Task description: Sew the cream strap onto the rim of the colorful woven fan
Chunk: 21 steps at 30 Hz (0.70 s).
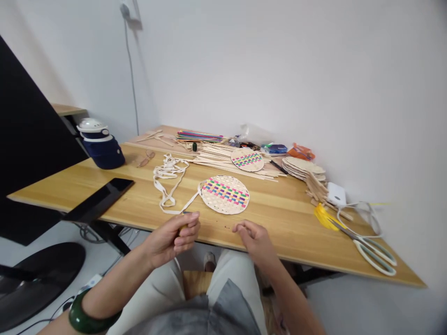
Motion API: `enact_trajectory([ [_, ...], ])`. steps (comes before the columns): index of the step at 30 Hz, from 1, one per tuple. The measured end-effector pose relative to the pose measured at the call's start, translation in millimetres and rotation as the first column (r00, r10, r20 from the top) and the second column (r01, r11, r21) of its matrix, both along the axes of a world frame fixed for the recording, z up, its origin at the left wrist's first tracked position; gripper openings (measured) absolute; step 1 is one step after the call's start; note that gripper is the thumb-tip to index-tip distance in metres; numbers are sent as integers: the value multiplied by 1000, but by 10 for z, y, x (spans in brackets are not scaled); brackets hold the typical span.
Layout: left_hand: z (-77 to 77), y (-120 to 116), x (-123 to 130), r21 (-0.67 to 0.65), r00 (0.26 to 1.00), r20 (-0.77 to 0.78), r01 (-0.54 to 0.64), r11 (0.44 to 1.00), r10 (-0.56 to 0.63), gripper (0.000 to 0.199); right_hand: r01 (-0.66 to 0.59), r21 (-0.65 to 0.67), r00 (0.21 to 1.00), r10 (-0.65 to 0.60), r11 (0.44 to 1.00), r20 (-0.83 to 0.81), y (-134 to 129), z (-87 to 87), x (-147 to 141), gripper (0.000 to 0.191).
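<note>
A round woven disc (225,194) with pink, green, blue and yellow checks lies flat on the table, just beyond my hands. White fabric tape (190,201) runs from its left edge to a loose tangle of the same tape (168,170). My left hand (178,235) is closed around a small yellow and dark object (182,228), mostly hidden by the fingers. Near the table's front edge my right hand (253,236) is closed in a pinch; whatever it holds is too small to make out. Several tiny dark bits (226,227) lie beside its fingertips.
Behind lie pale strips (213,156), coloured strips (199,136) and a second woven disc (247,159). Large scissors (370,249), yellow tape (324,216) and stacked discs (303,167) are on the right. A black phone-like slab (101,199) and a blue jug (103,149) stand left.
</note>
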<state>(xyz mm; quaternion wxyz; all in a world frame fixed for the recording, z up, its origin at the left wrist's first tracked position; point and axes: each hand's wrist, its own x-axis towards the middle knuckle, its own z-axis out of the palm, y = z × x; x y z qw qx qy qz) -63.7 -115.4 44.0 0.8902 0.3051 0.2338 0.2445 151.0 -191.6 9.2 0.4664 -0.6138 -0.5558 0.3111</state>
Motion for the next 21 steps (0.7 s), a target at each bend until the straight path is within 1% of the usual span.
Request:
enact_trajectory([
  [4,-19,89,-107,8,999,-2,-47,999,47,37,145,7,985,-145,989,90,-78,-41,413,29],
  [7,-37,167,-187,3,996,-7,-84,996,84,35,253,25,957,-253,967,143,-131,-50,688,30],
  [10,-39,223,-253,-25,995,-7,-104,994,104,33,326,60,923,-331,943,197,-169,-42,892,30],
  [13,-15,248,-302,-55,990,19,-137,989,138,32,370,93,889,-381,924,253,-187,-12,1023,29],
  [17,36,260,-359,-99,987,49,-149,984,154,38,370,125,851,-390,921,353,-175,115,1135,31],
  [19,58,271,-389,-114,983,58,-165,980,173,43,348,129,831,-369,929,416,-151,236,1203,31],
  [21,79,284,-414,-94,978,65,-193,977,200,44,340,136,801,-363,930,477,-119,393,1290,30],
])
